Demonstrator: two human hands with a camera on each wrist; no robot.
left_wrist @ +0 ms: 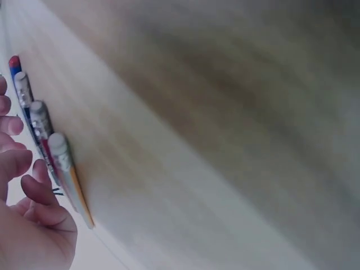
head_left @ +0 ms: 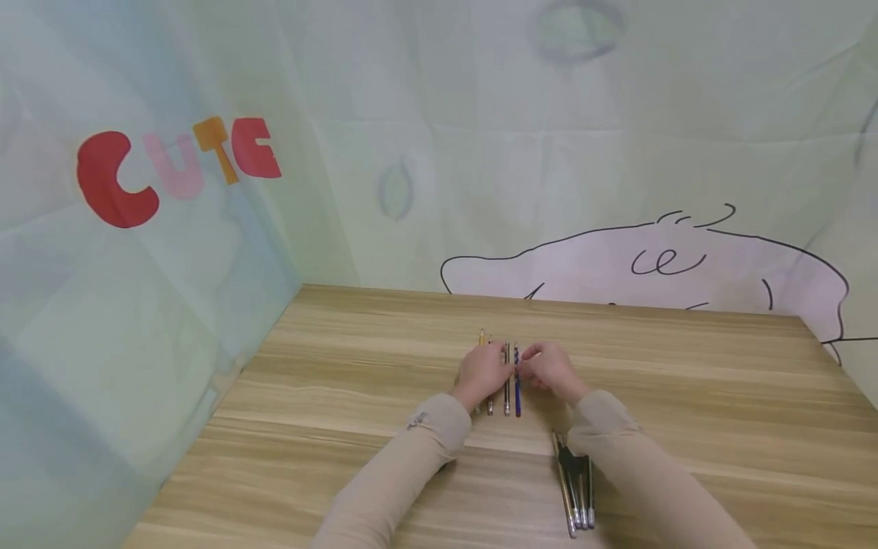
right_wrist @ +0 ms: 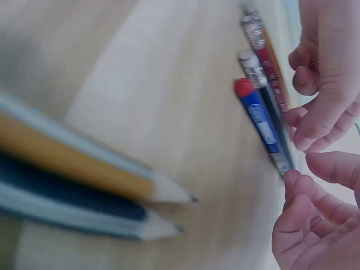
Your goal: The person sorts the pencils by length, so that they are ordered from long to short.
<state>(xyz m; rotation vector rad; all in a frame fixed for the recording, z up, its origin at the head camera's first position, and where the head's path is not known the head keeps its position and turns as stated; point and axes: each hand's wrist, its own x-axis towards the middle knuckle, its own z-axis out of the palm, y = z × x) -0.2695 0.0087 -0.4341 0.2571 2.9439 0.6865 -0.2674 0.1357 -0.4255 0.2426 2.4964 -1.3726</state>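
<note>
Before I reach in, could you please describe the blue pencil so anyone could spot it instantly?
On the wooden table, find the row of pencils at the left hand. The blue pencil is rightmost, next to the right hand. It alone has a red end; its neighbours end in silvery ferrules and erasers.

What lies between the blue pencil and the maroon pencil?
A black pencil lies between the blue pencil and the maroon pencil, as the right wrist view shows.

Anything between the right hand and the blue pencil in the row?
Nothing visible. The right hand is right beside the blue pencil, near its far end. The left hand is on the opposite side, over other pencils.
</note>
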